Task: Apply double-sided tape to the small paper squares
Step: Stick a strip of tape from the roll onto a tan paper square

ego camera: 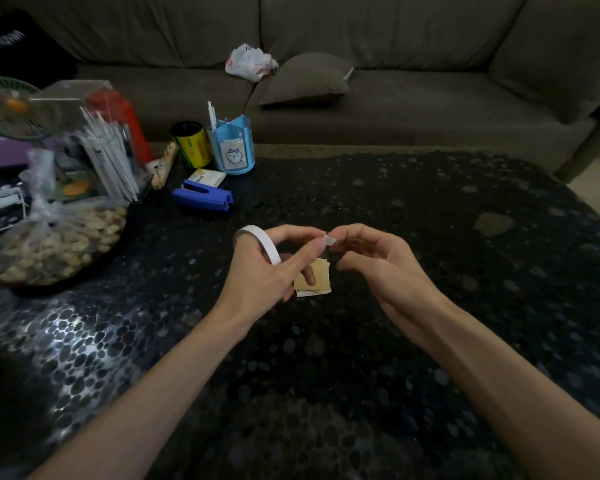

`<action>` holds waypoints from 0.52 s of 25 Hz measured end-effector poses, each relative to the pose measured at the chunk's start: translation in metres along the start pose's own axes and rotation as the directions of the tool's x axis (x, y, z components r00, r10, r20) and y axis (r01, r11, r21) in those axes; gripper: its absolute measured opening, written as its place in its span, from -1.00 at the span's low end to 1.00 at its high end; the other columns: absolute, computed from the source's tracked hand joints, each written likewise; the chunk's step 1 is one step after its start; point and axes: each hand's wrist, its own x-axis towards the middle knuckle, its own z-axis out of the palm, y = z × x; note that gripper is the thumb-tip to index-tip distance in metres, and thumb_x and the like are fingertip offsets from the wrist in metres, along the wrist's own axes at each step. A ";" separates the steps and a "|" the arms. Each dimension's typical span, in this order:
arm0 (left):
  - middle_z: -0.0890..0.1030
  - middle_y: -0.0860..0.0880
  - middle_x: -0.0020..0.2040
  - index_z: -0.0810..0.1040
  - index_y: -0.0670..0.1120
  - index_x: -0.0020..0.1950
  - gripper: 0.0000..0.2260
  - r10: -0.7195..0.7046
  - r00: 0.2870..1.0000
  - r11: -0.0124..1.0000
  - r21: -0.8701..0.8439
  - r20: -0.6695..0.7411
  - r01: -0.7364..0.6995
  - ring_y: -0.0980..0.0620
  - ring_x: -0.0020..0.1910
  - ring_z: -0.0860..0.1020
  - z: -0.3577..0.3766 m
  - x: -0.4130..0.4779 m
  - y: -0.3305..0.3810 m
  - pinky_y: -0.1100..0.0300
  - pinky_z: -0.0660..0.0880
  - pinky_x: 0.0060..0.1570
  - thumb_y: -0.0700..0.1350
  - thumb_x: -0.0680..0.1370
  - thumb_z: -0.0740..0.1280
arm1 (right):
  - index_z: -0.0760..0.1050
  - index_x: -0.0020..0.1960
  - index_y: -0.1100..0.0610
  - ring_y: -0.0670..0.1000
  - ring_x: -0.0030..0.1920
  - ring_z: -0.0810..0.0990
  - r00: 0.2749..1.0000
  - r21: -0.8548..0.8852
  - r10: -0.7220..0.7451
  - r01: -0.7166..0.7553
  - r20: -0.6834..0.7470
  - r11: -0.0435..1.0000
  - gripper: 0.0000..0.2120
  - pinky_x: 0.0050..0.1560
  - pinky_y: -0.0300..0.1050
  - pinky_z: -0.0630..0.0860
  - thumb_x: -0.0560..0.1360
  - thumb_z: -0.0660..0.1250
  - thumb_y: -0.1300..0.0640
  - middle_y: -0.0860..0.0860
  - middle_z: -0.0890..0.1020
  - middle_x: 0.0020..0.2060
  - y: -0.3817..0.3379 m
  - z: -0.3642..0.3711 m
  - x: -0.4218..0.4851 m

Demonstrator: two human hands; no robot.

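Note:
A white roll of double-sided tape (258, 241) hangs around the fingers of my left hand (274, 265). Both hands meet above the table centre. The thumb and fingertips of my left hand and of my right hand (378, 261) pinch a small white piece of tape (329, 240) between them. Beneath them a small stack of tan paper squares (317, 280) lies on the black pebble-patterned table (326, 358), partly covered by my left fingers.
A blue stapler (203, 199), a small box (207, 177), a yellow can (191, 144) and a blue pen holder (232, 145) stand at the back left. A bag of nuts (56, 240), a clear box of straws (101, 150) and a fan (13, 107) crowd the left. A sofa runs behind.

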 end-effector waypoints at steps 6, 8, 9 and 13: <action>0.73 -0.03 -0.20 0.71 -0.06 0.07 -0.85 0.025 0.997 0.990 0.142 -0.075 -0.014 0.13 -0.32 0.67 -0.002 0.002 -0.002 0.34 0.52 -0.36 -0.07 0.53 0.51 | 0.71 0.05 -0.06 -0.08 0.22 0.64 1.000 -0.034 0.008 -0.008 0.011 0.999 -0.67 0.35 0.06 0.54 0.51 0.40 0.35 -0.07 0.72 0.10 0.001 0.002 -0.001; 0.72 -0.04 -0.23 0.71 -0.06 0.05 -0.85 0.057 0.992 0.980 0.197 -0.110 -0.035 0.08 -0.30 0.69 -0.002 0.003 -0.004 0.28 0.58 -0.28 -0.05 0.53 0.51 | 0.70 0.11 -0.10 -0.08 0.24 0.64 1.000 -0.051 0.002 -0.001 0.010 0.999 -0.62 0.34 0.06 0.55 0.50 0.41 0.35 -0.08 0.70 0.15 0.002 0.003 -0.001; 0.71 -0.05 -0.26 0.70 -0.05 0.05 -0.86 0.062 0.989 0.976 0.214 -0.138 -0.031 0.07 -0.33 0.69 -0.002 0.003 -0.004 0.29 0.58 -0.30 -0.05 0.53 0.51 | 0.69 0.14 -0.14 -0.08 0.26 0.63 1.000 -0.059 -0.001 0.002 0.020 0.998 -0.59 0.33 0.05 0.55 0.50 0.41 0.34 -0.08 0.68 0.20 0.002 0.005 -0.002; 0.69 -0.06 -0.32 0.70 -0.01 0.05 -0.88 -0.014 0.975 0.985 0.162 -0.221 0.051 0.11 -0.41 0.64 0.000 0.001 -0.002 0.33 0.52 -0.34 -0.04 0.55 0.50 | 0.41 0.53 -0.18 -0.13 0.29 0.60 0.998 -0.110 0.019 -0.013 0.053 0.994 -0.30 0.09 -0.15 0.63 0.52 0.40 0.34 -0.12 0.34 0.48 0.002 0.011 -0.002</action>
